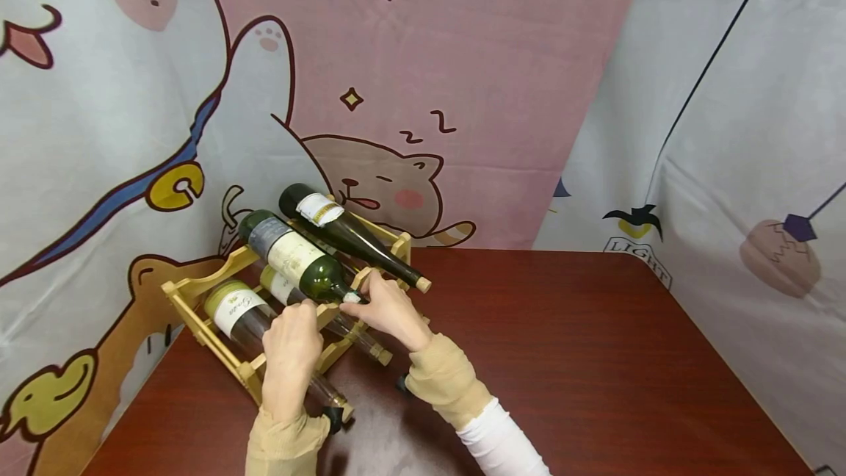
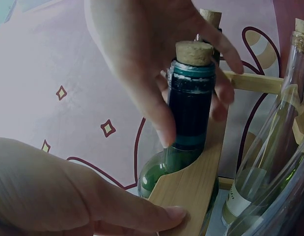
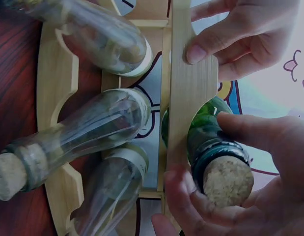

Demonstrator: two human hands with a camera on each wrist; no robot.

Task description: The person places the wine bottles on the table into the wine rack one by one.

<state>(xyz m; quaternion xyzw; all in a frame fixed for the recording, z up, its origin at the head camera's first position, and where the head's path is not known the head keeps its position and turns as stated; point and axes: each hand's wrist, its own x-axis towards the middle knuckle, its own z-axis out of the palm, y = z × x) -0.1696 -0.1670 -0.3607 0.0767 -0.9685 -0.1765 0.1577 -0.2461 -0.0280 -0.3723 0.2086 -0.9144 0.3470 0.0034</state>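
Note:
A green wine bottle (image 1: 294, 259) with a cream label lies on the upper tier of a light wooden wine rack (image 1: 246, 371), its neck toward me. My right hand (image 1: 394, 312) holds that neck, thumb on one side and fingers on the other, just below the cork (image 3: 228, 180). To its left, my left hand (image 1: 291, 351) grips the rack's upper front rail (image 3: 180, 98), the thumb lying on the wood in the left wrist view. A darker corked bottle (image 1: 360, 241) rests on the same tier, right of the green one.
Several clear corked bottles, among them one with a white label (image 1: 239, 312), lie in the lower tier, necks poking out in front. The rack stands at the left of a reddish-brown table (image 1: 568, 358). A cartoon-printed cloth (image 1: 489, 94) hangs close behind.

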